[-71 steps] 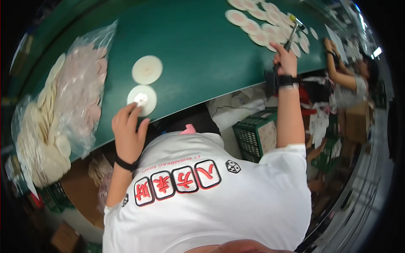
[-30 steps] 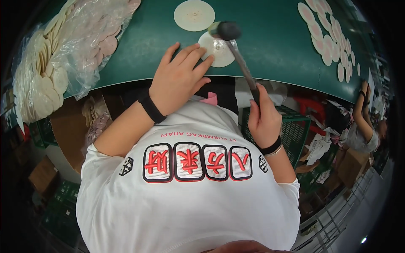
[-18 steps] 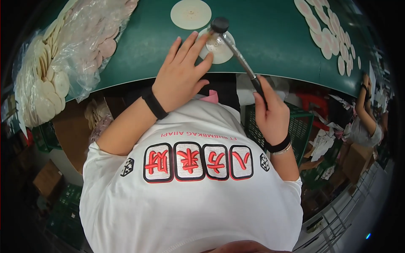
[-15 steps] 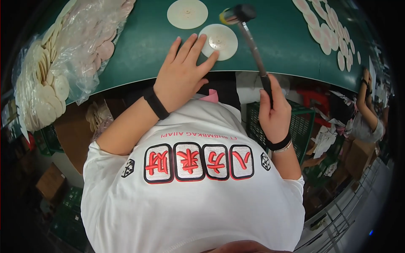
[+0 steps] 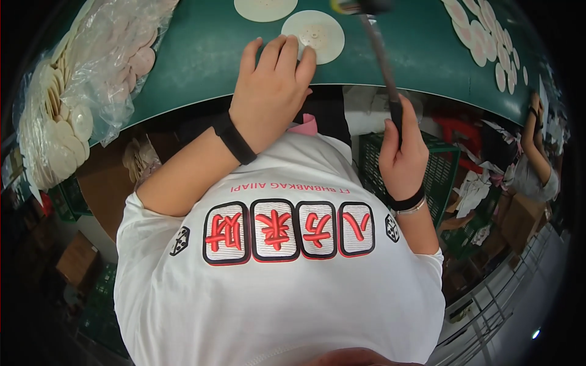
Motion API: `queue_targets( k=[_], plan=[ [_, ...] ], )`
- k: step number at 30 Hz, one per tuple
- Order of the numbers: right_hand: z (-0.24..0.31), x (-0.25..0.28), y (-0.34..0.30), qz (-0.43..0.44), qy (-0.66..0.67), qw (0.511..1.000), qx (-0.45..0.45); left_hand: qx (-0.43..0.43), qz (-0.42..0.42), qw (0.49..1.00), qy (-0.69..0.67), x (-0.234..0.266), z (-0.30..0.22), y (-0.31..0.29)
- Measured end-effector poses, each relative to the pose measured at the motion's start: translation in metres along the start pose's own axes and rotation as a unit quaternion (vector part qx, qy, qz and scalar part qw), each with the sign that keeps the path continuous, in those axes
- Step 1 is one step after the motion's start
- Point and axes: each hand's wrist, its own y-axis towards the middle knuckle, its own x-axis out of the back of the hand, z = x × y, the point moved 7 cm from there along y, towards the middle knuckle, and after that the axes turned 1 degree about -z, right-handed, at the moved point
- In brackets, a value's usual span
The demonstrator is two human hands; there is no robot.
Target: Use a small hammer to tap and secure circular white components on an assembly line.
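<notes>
My left hand (image 5: 271, 91) lies over the near table edge, its fingers stretched forward and slightly bent. The index finger reaches the near-left rim of a round cream disc (image 5: 323, 43), which has a small mark at its centre. Beyond it, a second pale disc (image 5: 265, 8) lies partly cut off by the top of the view. In my right hand (image 5: 404, 155) is a mallet (image 5: 381, 52), gripped by its black handle. The blurred dark and yellow mallet head is raised to the right of the discs, partly out of view.
On the green table (image 5: 207, 61), clear plastic bags (image 5: 116, 67) with many pale discs fill the left side. Loose pinkish discs (image 5: 482, 39) lie scattered at the right. Below stands a green crate (image 5: 439, 165). Another person's arm (image 5: 531, 137) shows at the far right.
My left hand's fingers have drawn closer together. The mallet has moved up and to the right. The discs and table sit higher in the view.
</notes>
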Motion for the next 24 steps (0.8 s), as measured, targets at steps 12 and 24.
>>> queue_targets(
  k=[12, 24],
  plan=[
    [-0.016, -0.015, -0.021, 0.065, -0.065, 0.994, -0.06, -0.019, -0.004, 0.995, -0.102, 0.008, -0.007, -0.009],
    [-0.008, 0.014, -0.012, -0.075, 0.073, 0.994, 0.026, -0.003, -0.018, 0.994, -0.108, 0.009, 0.02, -0.008]
  ],
)
